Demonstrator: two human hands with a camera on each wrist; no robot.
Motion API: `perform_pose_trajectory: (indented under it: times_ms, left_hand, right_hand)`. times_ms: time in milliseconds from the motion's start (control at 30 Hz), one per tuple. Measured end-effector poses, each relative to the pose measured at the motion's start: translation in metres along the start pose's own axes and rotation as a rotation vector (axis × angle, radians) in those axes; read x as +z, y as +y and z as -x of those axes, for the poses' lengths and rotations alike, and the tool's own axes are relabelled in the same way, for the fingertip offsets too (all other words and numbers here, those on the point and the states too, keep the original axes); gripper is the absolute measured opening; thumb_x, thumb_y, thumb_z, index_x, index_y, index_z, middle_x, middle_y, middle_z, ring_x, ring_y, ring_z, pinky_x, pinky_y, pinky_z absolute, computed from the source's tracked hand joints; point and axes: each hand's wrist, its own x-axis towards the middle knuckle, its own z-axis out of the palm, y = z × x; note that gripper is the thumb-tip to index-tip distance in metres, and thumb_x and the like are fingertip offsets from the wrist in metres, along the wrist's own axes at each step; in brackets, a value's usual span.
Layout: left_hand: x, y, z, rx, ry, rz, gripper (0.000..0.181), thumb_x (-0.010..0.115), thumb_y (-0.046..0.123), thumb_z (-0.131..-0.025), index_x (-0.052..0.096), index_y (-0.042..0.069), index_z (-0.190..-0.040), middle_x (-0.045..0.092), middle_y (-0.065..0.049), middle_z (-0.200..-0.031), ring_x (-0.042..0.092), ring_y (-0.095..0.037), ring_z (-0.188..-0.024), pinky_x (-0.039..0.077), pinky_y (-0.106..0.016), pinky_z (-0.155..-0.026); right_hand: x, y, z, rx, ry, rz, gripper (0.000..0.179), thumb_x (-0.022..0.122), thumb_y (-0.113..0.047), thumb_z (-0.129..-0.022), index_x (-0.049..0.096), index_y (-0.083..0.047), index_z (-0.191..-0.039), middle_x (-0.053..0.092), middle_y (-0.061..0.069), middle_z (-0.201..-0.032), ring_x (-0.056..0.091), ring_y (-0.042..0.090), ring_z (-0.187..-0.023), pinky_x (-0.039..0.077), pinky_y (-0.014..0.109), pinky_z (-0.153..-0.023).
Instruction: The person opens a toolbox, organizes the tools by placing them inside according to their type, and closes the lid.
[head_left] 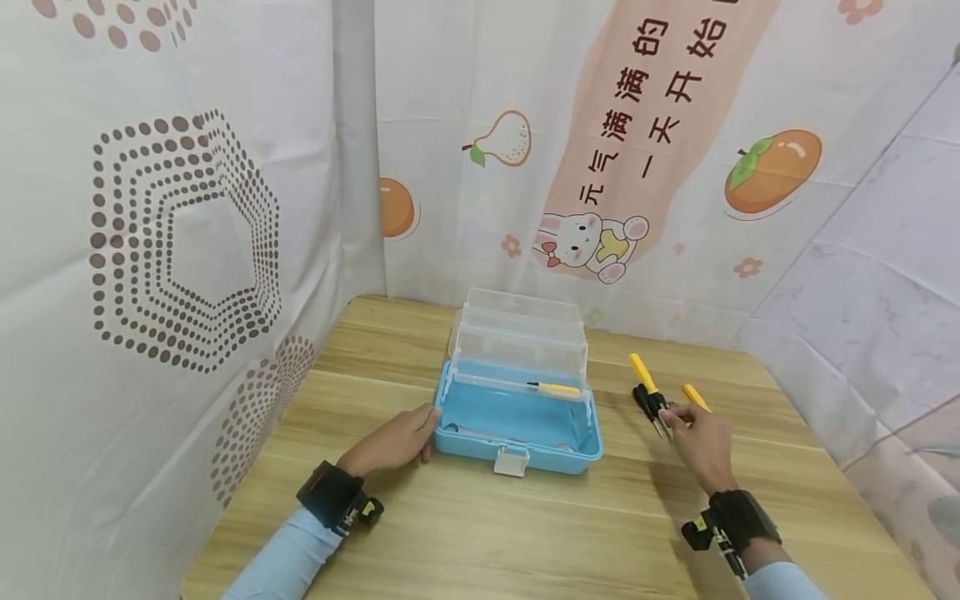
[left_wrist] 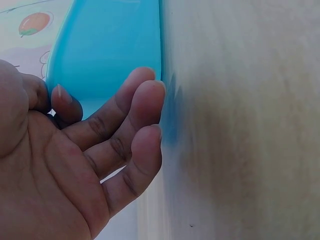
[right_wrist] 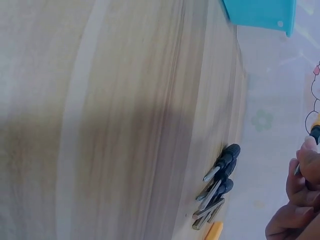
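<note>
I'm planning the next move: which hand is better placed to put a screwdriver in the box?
Right, I'd judge: the right hand pinches a screwdriver to the right of the box. The left hand touches its left side and seems better suited to steadying it.

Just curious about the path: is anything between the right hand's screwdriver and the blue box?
Nothing visible blocks the raised yellow-handled screwdriver from the blue box; the black-handled screwdrivers lie lower, on the table.
</note>
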Motion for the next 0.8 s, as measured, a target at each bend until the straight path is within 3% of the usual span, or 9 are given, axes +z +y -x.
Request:
perform_pose_trajectory:
  times_ms: [333,800]
  left_hand:
    - [0.0004,-0.0016,-0.0002,-0.002,-0.001,0.008,0.051,0.02,0.046,-0.114,0.055,0.011,-0.099,0.065,-0.003,-0.073,0.058,-0.02,-0.061,0.047,-0.032,-0.06]
    - [0.0005,-0.0014,-0.0005,-0.002,-0.004,0.024,0.047,0.022,0.042,-0.115,0.055,0.011,-0.101,0.065,-0.005,-0.073,0.06,-0.022,-0.06,0.047,-0.033,-0.06]
  right_hand:
    - [0.0007,-0.0019,-0.0011,-0.02,0.0,0.004,0.02,0.068,-0.018,-0.102,0.073,0.001,-0.102,0.071,0.016,-0.091,0.048,0.017,-0.058,0.035,0.028,-0.045]
    - [0.0029,-0.0057,-0.0029,-0.031,-0.008,0.004,0.02,0.066,-0.016,-0.102,0.073,0.002,-0.102,0.069,0.013,-0.083,0.051,0.018,-0.06,0.037,0.028,-0.046]
